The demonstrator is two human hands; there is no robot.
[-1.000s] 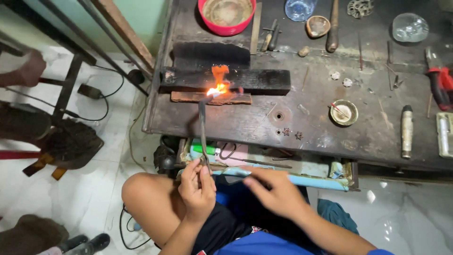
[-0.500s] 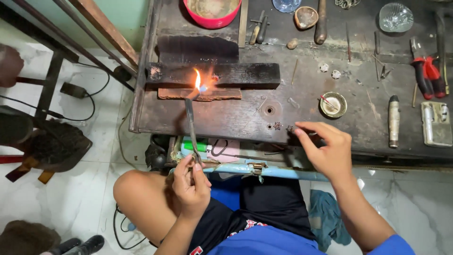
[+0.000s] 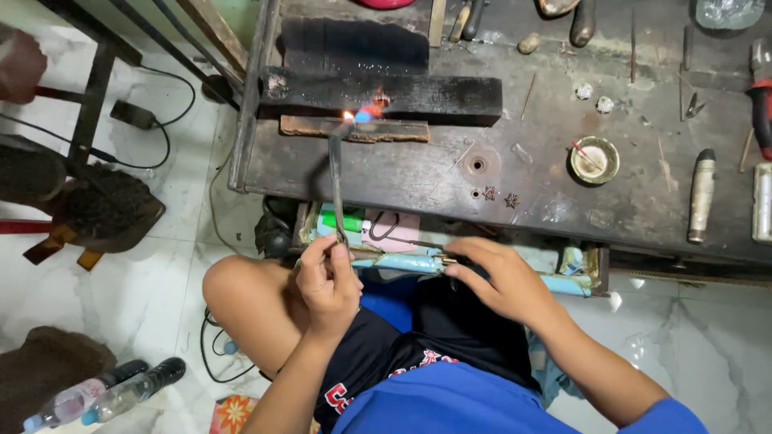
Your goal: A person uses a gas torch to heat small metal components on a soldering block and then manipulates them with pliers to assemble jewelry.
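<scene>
Left hand (image 3: 328,281) closed in a pinch around the lower end of a thin metal torch pipe (image 3: 335,173), thumb and fingers pressed together on it, hand hovering over the bare left knee (image 3: 241,293). Pipe running up from the grip across the front edge of the dark metal workbench (image 3: 386,181), slightly bent near the top, tip ending at a small orange-blue flame (image 3: 359,115). Flame sitting right at the seam between a reddish flat brick slab (image 3: 358,129) and a long charred black block (image 3: 386,95) just behind it; a second scorched dark block (image 3: 354,44) further back. Right hand (image 3: 503,277) lying palm down at the open drawer (image 3: 450,257) under the bench front, fingers loosely curled over a thin dark tool (image 3: 414,243) and a pale blue object (image 3: 402,263) there; cannot tell whether actually gripping anything. Green item (image 3: 342,219) and pink sheet (image 3: 398,229) also in the drawer, between the two hands. On bench to the right, well apart from the flame: small round brass dish (image 3: 594,159) with a red stick in it, two tiny star-shaped pieces (image 3: 500,196) near a hole in the top, silver-handled tool (image 3: 702,193), red-handled pliers (image 3: 760,108) at the far right edge. On white marble floor (image 3: 161,265) to the left: black cable (image 3: 153,120), dark stool legs (image 3: 88,96), two plastic bottles (image 3: 104,394) bottom left. Blue shirt (image 3: 482,402) and dark shorts (image 3: 402,337) at frame bottom.
</scene>
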